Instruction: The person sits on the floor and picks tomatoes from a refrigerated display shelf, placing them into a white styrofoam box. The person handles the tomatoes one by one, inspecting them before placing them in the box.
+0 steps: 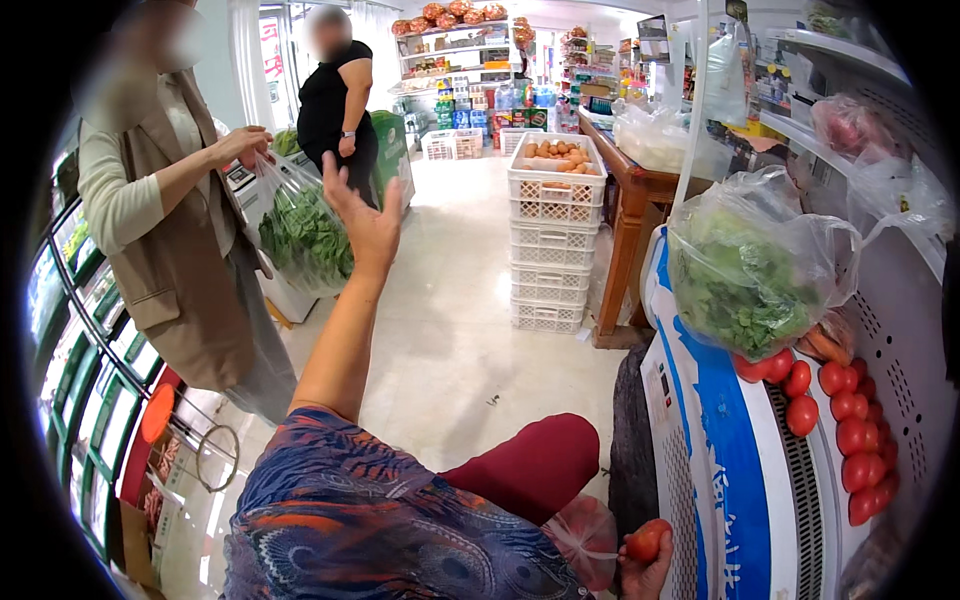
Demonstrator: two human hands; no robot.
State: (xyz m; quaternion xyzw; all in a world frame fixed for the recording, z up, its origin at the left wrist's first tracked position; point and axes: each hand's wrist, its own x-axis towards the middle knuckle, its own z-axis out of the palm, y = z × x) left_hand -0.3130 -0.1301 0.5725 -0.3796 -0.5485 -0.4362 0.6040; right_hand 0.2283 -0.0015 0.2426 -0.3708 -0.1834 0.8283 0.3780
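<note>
My left hand (367,225) is raised in front of me, fingers apart and holding nothing. Just beyond it hangs a clear plastic bag of leafy greens (304,232), gripped at its top by another person's hand (244,146). Low on the right, my right hand (651,576) holds a red tomato (648,541). Close to that hand is a thin plastic bag (581,536) with reddish contents I cannot make out. Tomatoes (855,435) stand in rows in the open refrigerated display case (735,480), and a bag of lettuce-like greens (742,277) rests at its far end.
A stack of white plastic crates (551,259) with eggs (559,154) on top stands ahead, beside a wooden table (619,232). A person in a brown vest (184,277) is at my left; another in black (334,112) stands farther back. Green-edged bins (112,427) line the left.
</note>
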